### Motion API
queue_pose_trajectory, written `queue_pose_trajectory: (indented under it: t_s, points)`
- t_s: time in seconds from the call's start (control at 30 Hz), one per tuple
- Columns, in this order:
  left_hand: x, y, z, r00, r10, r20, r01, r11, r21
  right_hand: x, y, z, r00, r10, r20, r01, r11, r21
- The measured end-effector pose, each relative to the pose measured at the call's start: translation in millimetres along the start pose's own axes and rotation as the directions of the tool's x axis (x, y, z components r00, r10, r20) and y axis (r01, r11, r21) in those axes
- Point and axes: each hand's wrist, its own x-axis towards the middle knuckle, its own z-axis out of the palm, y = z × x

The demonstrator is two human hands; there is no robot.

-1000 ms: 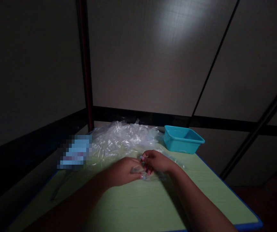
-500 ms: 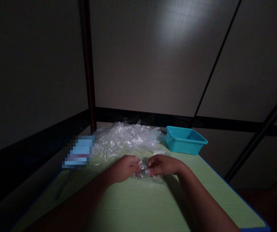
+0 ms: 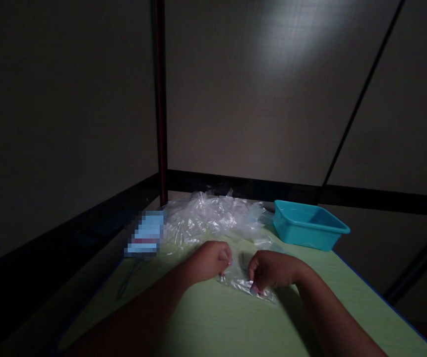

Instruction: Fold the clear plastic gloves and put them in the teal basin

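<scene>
A clear plastic bag (image 3: 240, 283) stretches between my two hands, low over the green tabletop. My left hand (image 3: 213, 260) pinches one side of it between thumb and fingers. On the other side my right hand (image 3: 273, 271) is closed, its thumb and index finger gripping the bag's near edge. Just beyond the hands lies a heaped pile of crumpled clear plastic bags (image 3: 213, 218). How far the held bag extends is hard to make out, since it is see-through.
A turquoise plastic basin (image 3: 308, 233) stands at the table's back right. At the left edge lies a blurred-out light blue item (image 3: 147, 233). The green table (image 3: 213, 327) has a blue rim, and panelled walls (image 3: 243, 99) rise behind it and to the left.
My hands have moved apart, spreading the bunched bag flatter between them. The right hand has come slightly nearer. The whole view has shifted, so things appear further right.
</scene>
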Motion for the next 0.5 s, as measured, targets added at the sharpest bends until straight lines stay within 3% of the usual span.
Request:
queue_pose_trajectory:
  t_s: [0.27, 0.5]
  points:
    - [-3.1, 10.2, -3.8, 0.982, 0.046, -0.183, -0.021, 0.991, 0.134, -1.8, -4.0, -2.5, 1.0, 0.028, -0.011, -0.029, 0.996, -0.08]
    - [-1.1, 7.4, -5.9, 0.977, 0.085, -0.197, -0.041, 0.975, 0.218, -1.7, -3.0, -3.7, 0.998, 0.059, 0.02, -0.056, 0.991, -0.125]
